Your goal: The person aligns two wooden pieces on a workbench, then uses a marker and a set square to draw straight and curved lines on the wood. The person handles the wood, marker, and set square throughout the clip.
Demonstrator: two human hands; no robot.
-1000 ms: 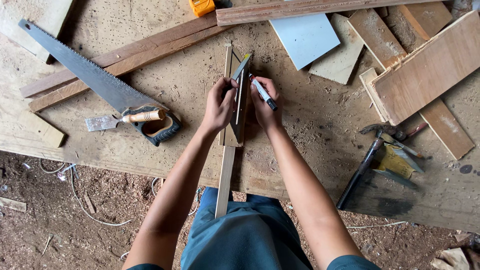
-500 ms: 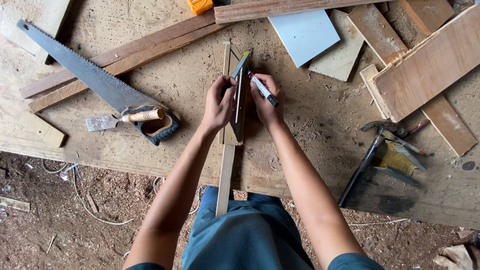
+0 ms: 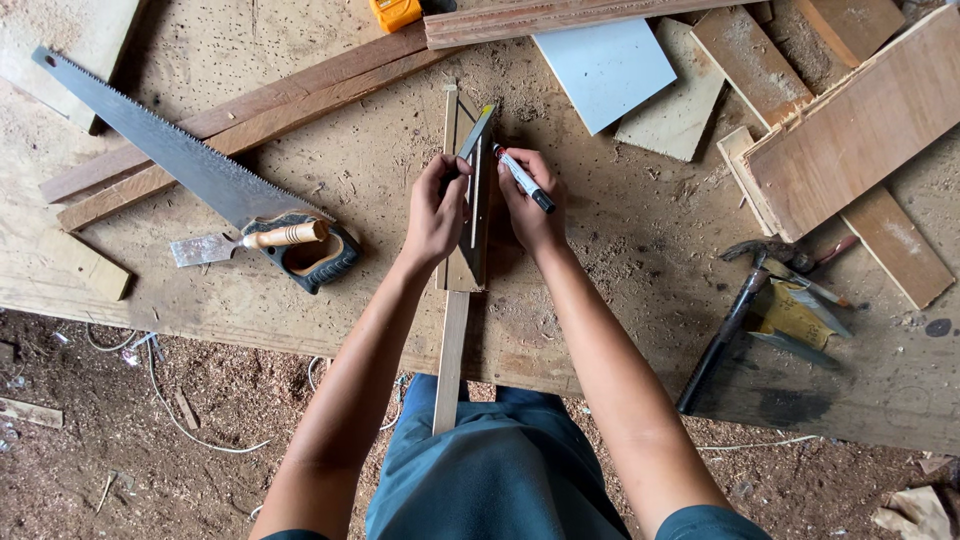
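My left hand (image 3: 435, 215) presses the square (image 3: 474, 190) flat on the wood strip (image 3: 455, 300), fingers curled around both to stop slip. My right hand (image 3: 530, 210) pinches the marker (image 3: 523, 178), tip against the square's edge. Saw (image 3: 190, 165) lies apart on the bench (image 3: 620, 260).

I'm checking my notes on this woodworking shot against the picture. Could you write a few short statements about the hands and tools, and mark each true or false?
1. The right hand holds a marker pen. True.
2. The left hand grips the hand saw. False: it presses a square onto the narrow wooden strip; the saw lies apart to the left.
3. A wooden-handled chisel lies by the saw's handle. True.
4. The hammer lies left of the person. False: it lies to the right.
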